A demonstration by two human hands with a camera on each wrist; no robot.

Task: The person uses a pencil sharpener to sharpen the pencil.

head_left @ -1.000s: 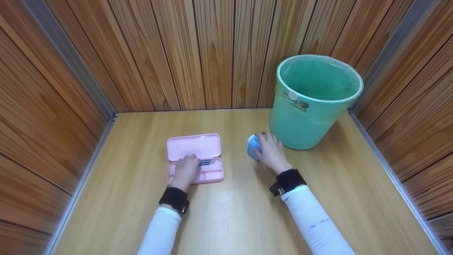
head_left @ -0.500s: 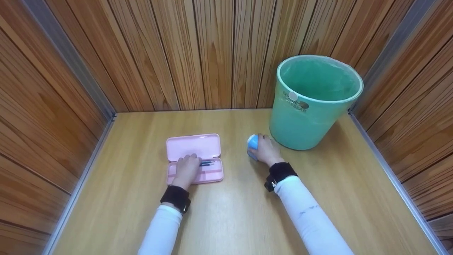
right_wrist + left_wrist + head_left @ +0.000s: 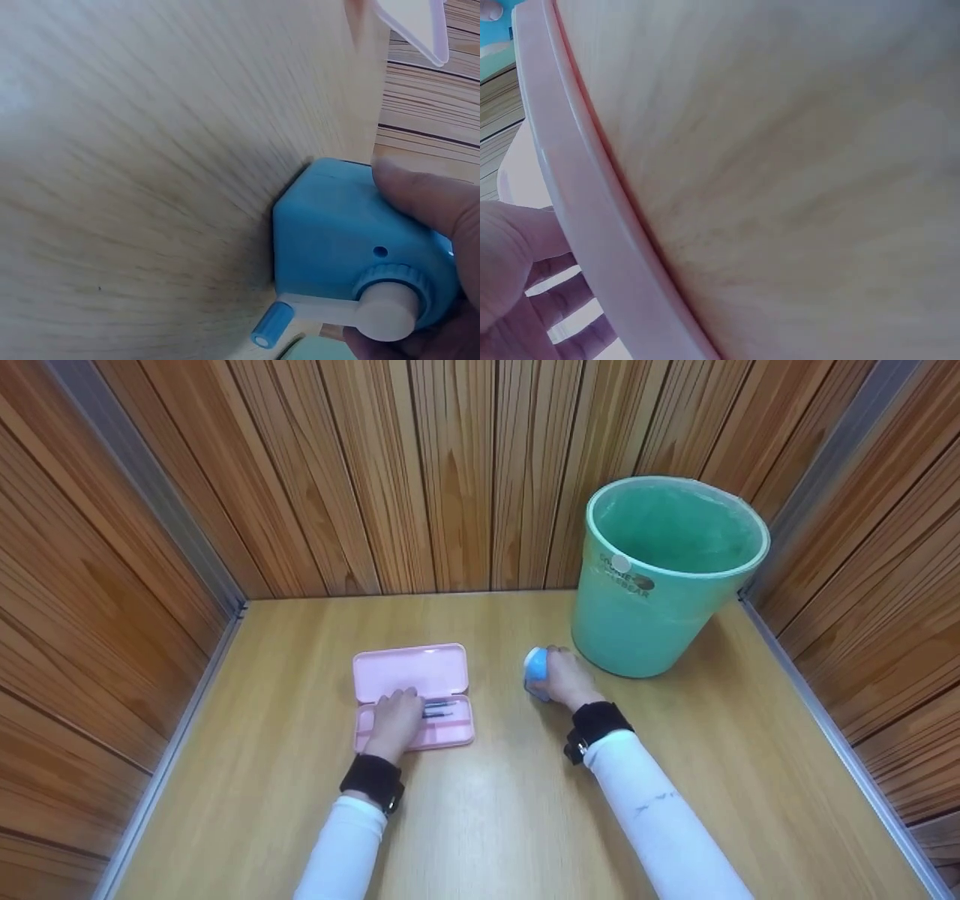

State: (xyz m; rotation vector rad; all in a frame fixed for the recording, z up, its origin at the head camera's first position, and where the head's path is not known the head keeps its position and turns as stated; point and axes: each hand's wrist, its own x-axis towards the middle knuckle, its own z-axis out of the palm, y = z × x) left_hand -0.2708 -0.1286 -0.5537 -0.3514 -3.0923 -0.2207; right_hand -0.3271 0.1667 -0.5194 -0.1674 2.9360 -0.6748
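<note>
A pink pencil case (image 3: 409, 669) lies with its lid folded back on the table. My left hand (image 3: 396, 722) reaches over its tray, with the thumb and fingers (image 3: 562, 304) down behind the case wall. Several slim dark pencils (image 3: 438, 705) stick out to the right of that hand; I cannot tell whether its fingertips grip one, since the wall hides them. My right hand (image 3: 570, 679) grips a blue crank pencil sharpener (image 3: 330, 225) standing on the table. In the right wrist view the thumb lies along its body, and the white crank arm (image 3: 322, 309) ends in a blue knob.
Behind the right hand stands a tall green waste bin (image 3: 634, 630) with a clear liner. Wood-panelled walls (image 3: 457, 472) with grey metal corner strips enclose the table on the back and both sides. Bare table top (image 3: 495, 810) lies between the forearms.
My right hand has moved slightly left and closed further round the sharpener. My left hand stays over the tray, where the pencils have shifted and spread a little apart.
</note>
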